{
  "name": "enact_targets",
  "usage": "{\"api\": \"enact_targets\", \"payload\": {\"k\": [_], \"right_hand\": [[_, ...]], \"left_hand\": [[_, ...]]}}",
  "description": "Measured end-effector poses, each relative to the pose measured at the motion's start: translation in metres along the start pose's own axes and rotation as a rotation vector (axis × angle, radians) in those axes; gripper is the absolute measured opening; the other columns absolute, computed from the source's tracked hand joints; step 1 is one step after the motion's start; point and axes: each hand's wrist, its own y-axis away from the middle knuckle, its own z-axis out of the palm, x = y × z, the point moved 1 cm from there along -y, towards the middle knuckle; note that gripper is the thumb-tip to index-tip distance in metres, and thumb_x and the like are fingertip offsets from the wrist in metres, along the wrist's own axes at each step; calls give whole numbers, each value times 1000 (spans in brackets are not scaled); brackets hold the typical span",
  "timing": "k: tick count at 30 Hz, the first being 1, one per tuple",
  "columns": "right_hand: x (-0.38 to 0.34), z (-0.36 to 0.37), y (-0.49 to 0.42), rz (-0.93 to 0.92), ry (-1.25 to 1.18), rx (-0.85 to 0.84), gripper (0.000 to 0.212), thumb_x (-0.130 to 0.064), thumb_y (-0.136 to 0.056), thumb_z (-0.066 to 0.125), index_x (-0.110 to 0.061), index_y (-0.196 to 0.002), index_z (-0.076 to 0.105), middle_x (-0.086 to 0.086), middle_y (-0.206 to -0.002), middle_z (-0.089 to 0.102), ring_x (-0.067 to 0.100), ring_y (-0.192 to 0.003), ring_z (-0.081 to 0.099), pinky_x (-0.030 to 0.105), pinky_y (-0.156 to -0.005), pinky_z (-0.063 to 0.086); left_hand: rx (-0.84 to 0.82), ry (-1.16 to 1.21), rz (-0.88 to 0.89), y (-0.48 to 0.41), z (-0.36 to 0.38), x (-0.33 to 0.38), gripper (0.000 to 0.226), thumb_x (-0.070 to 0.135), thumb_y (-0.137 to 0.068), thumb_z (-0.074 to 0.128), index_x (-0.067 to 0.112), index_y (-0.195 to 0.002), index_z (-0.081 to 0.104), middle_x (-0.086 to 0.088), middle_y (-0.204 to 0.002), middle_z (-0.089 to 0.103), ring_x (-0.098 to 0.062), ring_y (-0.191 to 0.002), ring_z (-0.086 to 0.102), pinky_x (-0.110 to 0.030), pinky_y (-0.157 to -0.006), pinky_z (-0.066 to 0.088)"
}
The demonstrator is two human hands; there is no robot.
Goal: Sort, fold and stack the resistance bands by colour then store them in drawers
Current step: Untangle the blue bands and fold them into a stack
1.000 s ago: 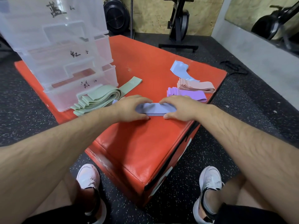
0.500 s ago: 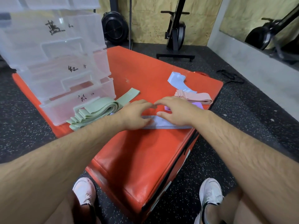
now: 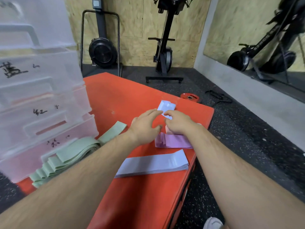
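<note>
A folded stack of blue-grey bands point(image 3: 153, 163) lies flat near the front right edge of the red padded box point(image 3: 115, 96). Behind it sits a purple folded stack point(image 3: 173, 142), with a pink stack mostly hidden under my right wrist. Both hands reach to a loose light-blue band point(image 3: 166, 107) at the far side. My left hand point(image 3: 145, 125) has its fingertips at the band's left edge. My right hand point(image 3: 178, 123) pinches the band's near edge. A green pile of bands point(image 3: 66, 156) lies left, against the drawers.
A clear plastic drawer unit point(image 3: 41, 104) with handwritten labels stands on the box's left side. A red weight plate point(image 3: 189, 97) and a black strap lie on the rubber floor beyond. Exercise machines stand against the plywood wall. A mirror runs along the right.
Both hands have left the blue-grey stack, which stays flat on the box, and moved forward to the loose light-blue band at the far side. The camera has tilted up.
</note>
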Motion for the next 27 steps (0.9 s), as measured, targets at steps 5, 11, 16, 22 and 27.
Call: {"api": "enact_targets", "payload": {"k": [5, 11, 16, 22, 27], "right_hand": [[34, 6, -34, 321, 30, -72, 54, -43, -88, 34, -31, -135, 58, 8, -147, 51, 38, -136, 43, 49, -112, 30], [100, 48, -111, 416, -12, -98, 69, -50, -68, 35, -19, -122, 65, 12, -130, 63, 40, -117, 56, 54, -103, 43], [69, 25, -73, 358, -164, -17, 42, -39, -73, 41, -14, -93, 68, 10, -105, 68, 37, -98, 62, 41, -87, 50], [-3, -35, -19, 138, -554, 56, 29, -14, -92, 44, 2, -95, 68, 17, -89, 63, 27, -87, 61, 38, -73, 46], [-51, -48, -1, -1, -809, 90, 31, -14, -98, 50, -14, -122, 68, -1, -113, 69, 12, -92, 65, 25, -79, 43]], "left_hand": [[-32, 4, -15, -11, 20, -6, 57, 37, -94, 55, 36, -148, 38, 12, -158, 30, -5, -146, 24, -39, -113, 27], [-31, 16, -21, -14, 23, -7, 52, 38, -95, 54, 35, -145, 42, 13, -156, 34, -7, -145, 27, -40, -112, 27], [-30, 31, -47, -11, 20, -8, 48, 39, -95, 54, 35, -141, 45, 12, -153, 37, -8, -144, 28, -41, -112, 27], [56, 98, -45, -11, 7, -6, 44, 38, -93, 55, 30, -136, 52, 11, -145, 47, -9, -138, 39, -38, -112, 32], [159, 400, -151, -14, -13, -6, 44, 32, -94, 59, 14, -133, 55, -3, -130, 59, -17, -123, 54, -31, -105, 41]]}}
